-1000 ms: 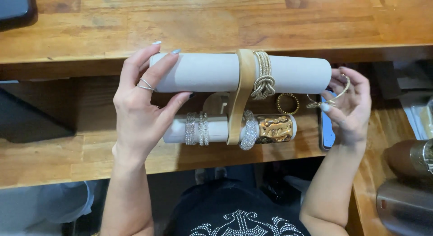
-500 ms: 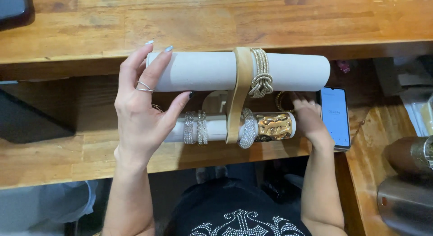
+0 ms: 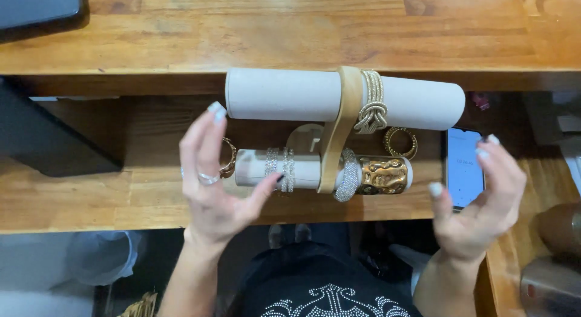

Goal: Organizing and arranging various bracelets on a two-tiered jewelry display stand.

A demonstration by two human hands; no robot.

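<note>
Both hands now off: left hand (image 3: 209, 184) open beside 2-tier bracelet stand (image 3: 339, 132); right hand (image 3: 484, 202) empty above phone (image 3: 465, 165).

Warm, even indoor light falls from above on the wooden bench (image 3: 290, 44), which reads bright without harsh glare. A dark band of shadow lies under the far bench edge, and the space below near the person's lap is dim. Both hands are softened by motion blur, the right hand (image 3: 481, 199) most. The phone screen (image 3: 465, 167) glows pale.
</note>
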